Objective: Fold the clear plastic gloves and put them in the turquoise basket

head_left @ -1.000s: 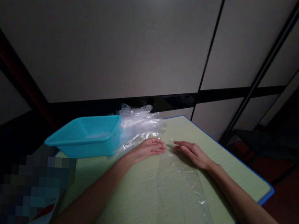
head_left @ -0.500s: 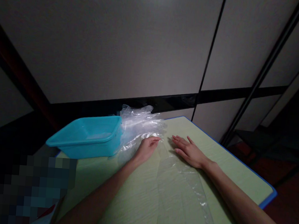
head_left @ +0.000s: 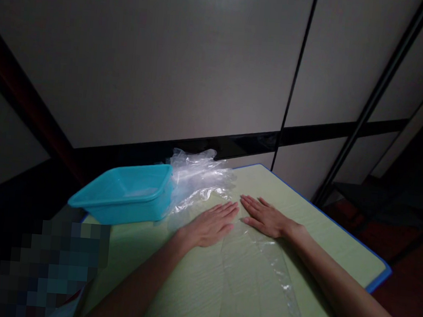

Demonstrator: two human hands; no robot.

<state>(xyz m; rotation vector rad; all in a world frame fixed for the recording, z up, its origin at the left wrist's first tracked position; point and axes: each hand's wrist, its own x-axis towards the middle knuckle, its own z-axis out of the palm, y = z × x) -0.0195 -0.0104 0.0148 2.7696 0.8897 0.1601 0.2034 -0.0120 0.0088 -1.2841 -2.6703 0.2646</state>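
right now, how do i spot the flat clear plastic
Find the pale green table with blue edging. On its near part, by the right hand, lies the clear plastic. Unlike the crumpled heap beside the turquoise basin, it is spread flat.

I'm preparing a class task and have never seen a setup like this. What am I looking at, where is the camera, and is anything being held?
There is no machine here: these are a person's bare hands, seen by a camera worn on that person's head, looking forward and down. The left hand and right hand lie palm down, fingers extended, at the far end of a thin, clear plastic piece. Neither visibly grips anything; what the palms touch is hidden. On the green, blue-edged table there is also a turquoise basin, with a crinkled clear plastic pile beside it. Large pale panels stand behind.
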